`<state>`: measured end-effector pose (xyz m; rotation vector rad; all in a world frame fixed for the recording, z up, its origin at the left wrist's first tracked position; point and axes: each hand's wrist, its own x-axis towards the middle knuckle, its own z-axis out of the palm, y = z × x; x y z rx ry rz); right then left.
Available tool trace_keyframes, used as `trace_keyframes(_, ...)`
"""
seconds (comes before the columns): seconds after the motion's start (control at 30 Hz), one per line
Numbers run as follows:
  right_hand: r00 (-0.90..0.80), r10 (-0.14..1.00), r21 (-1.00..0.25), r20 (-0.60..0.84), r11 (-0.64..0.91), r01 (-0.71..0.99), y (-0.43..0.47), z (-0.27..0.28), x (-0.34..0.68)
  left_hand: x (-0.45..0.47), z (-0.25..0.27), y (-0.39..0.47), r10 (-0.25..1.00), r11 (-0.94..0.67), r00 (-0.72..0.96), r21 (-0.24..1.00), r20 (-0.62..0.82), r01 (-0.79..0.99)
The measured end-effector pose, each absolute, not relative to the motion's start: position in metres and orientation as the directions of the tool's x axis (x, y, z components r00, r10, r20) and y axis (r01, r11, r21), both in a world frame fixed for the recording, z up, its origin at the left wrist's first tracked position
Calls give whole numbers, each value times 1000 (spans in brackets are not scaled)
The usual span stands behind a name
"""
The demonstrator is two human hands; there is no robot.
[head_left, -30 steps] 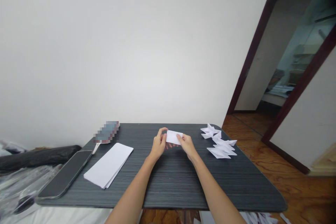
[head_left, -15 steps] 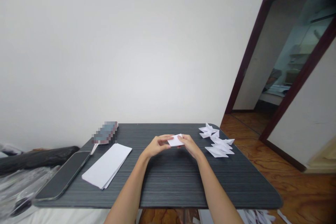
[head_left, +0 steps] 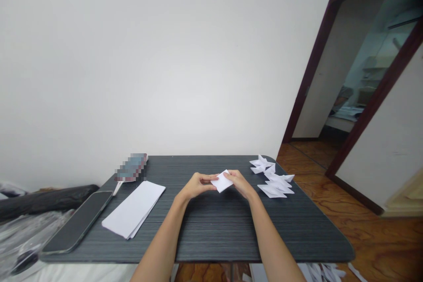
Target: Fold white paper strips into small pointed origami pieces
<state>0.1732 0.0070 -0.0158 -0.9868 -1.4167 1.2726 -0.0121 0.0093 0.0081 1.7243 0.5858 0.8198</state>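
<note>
A small folded piece of white paper (head_left: 222, 182) is held between my two hands above the dark table. My left hand (head_left: 199, 184) pinches its left corner between thumb and fingers. On the other side, my right hand (head_left: 238, 181) grips the paper's right edge, thumb on top and the fingers mostly hidden beneath. To the right lie several folded white paper boats (head_left: 276, 183), close together. A stack of white paper sheets (head_left: 134, 209) rests on the left of the table.
The dark wood-grain table (head_left: 218, 238) stands against a white wall. A black phone-like slab (head_left: 79, 220) lies at its left edge, below a blurred-out object (head_left: 132, 168) with a white handle. An open doorway (head_left: 330, 75) is at the right. Paper scraps (head_left: 325, 272) show under the table's front edge.
The folded paper has turned between my hands, so one corner now points down towards me. Both hands stay in nearly the same place.
</note>
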Motion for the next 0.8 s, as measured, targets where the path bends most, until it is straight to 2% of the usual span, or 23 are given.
trace_keyframes(0.33, -203, 969, -990, 141, 132, -58, 8, -17, 173, -10, 5, 9, 725, -287, 639, 956, 258, -61)
trace_keyframes(0.5, -190, 972, -990, 141, 138, -30, 8, -16, 172, -10, 4, 9, 737, -308, 629, 951, 247, -13)
trace_keyframes(0.67, -176, 964, -979, 199, 204, 13, 6, -13, 168, -9, 5, 11, 790, -431, 511, 900, 340, 68)
trace_keyframes(0.8, -108, 941, -945, 322, 326, 22, 0, -3, 164, -6, 3, 13, 821, -506, 382, 851, 424, 142)
